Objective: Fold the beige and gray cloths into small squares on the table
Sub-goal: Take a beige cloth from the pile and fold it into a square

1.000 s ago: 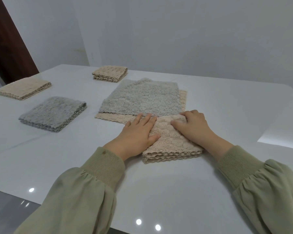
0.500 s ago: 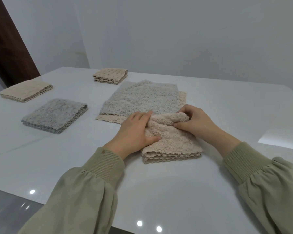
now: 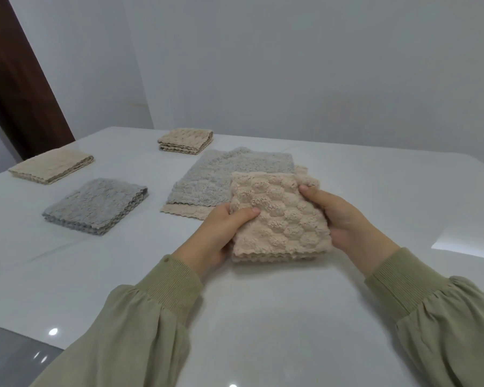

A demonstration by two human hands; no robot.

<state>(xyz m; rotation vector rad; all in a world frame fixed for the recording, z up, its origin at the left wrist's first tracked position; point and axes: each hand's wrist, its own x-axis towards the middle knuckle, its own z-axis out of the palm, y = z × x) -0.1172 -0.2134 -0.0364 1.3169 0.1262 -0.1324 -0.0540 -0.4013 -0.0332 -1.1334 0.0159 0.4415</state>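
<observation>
A folded beige cloth (image 3: 277, 216) is held up off the white table (image 3: 263, 317), tilted toward me. My left hand (image 3: 221, 233) grips its left edge, thumb on top. My right hand (image 3: 338, 219) grips its right edge, thumb near the far corner. Behind it an unfolded gray cloth (image 3: 229, 177) lies flat on an unfolded beige cloth (image 3: 185, 215), whose near edge sticks out below the gray one.
Three folded squares lie on the table: a gray one (image 3: 95, 205) at left, a beige one (image 3: 51, 169) at far left, another beige one (image 3: 185, 141) at the back. A wall rises behind the table. A dark wooden panel (image 3: 17, 88) stands at left.
The folded beige cloth lay on the table under both hands. Both hands took hold of its sides and lifted it off the table, tilting it toward me.
</observation>
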